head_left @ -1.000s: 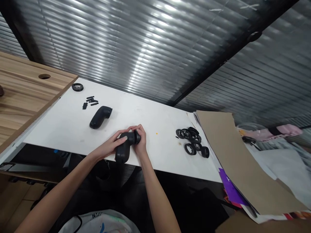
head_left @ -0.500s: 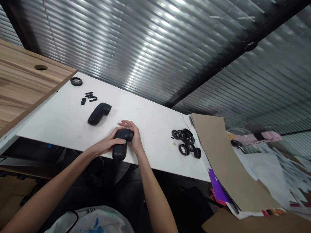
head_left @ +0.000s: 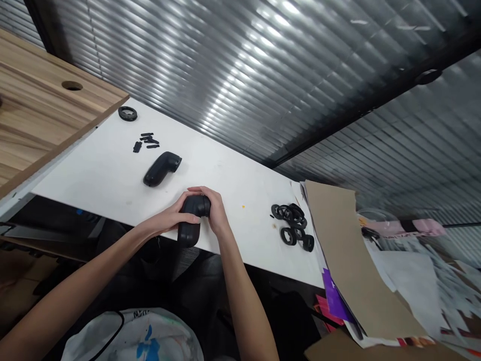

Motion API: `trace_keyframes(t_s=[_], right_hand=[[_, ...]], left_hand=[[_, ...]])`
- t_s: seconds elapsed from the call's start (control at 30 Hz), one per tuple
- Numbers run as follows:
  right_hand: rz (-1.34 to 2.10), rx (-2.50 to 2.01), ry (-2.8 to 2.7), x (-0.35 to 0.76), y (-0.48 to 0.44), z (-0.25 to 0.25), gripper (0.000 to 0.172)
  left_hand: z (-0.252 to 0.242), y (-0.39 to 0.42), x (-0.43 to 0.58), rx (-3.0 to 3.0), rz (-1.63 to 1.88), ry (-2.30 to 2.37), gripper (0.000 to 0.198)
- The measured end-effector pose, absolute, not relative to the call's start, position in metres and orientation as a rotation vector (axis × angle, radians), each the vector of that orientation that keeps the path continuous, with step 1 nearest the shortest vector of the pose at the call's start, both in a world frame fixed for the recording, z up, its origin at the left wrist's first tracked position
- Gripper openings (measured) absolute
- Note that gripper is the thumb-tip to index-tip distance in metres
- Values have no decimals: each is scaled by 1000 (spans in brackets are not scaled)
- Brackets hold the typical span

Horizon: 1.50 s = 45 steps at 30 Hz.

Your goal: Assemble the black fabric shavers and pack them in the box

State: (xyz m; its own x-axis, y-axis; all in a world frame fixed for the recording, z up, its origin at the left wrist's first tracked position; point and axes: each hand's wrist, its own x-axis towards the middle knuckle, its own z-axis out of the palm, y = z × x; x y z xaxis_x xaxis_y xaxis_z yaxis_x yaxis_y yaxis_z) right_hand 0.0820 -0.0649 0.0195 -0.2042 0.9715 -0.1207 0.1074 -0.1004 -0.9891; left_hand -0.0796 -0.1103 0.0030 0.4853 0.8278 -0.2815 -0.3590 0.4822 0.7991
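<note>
A black elbow-shaped plastic housing (head_left: 189, 233) is held over the front edge of the white table. My left hand (head_left: 176, 213) grips its body from the left, with the thumb across the near side. Around its short end on the right curls my right hand (head_left: 217, 210), whose palm covers part of that end. A second black housing (head_left: 161, 169) of like shape lies on the table just beyond my left hand. Several small flat black pieces (head_left: 147, 140) lie behind it, and a black ring (head_left: 128, 114) rests at the far left corner.
Several black rings (head_left: 288, 235) are heaped at the table's right end, beside a large cardboard sheet (head_left: 345, 250). A wooden board (head_left: 48, 105) borders the table on the left. Corrugated metal (head_left: 210, 75) rises behind. A small yellow bit (head_left: 243, 206) lies mid-table.
My right hand has closed further round the housing's short end, its fingers now lower and closer to the left hand. The whole view has shifted a little; the other pieces lie as before.
</note>
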Motion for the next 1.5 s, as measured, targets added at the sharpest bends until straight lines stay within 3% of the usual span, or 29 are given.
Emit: trace_keyframes(t_s=[0.13, 0.33, 0.6, 0.9, 1.27, 1.5], right_hand=[[1322, -1249, -1333, 77, -69, 18, 38], [1543, -1300, -1286, 77, -65, 19, 42], [1395, -1348, -1186, 64, -58, 11, 24], [1283, -1284, -1480, 66, -53, 22, 31], [1379, -1212, -1329, 78, -46, 20, 37], [1671, -1288, -1221, 101, -38, 19, 51]], left_hand=[[7, -111, -80, 774, 874, 751, 68], [6, -112, -80, 800, 867, 751, 61], [11, -111, -77, 715, 995, 754, 55], [6, -109, -82, 641, 965, 744, 62], [5, -101, -65, 576, 1081, 792, 62], [-7, -104, -69, 748, 1017, 696, 66]])
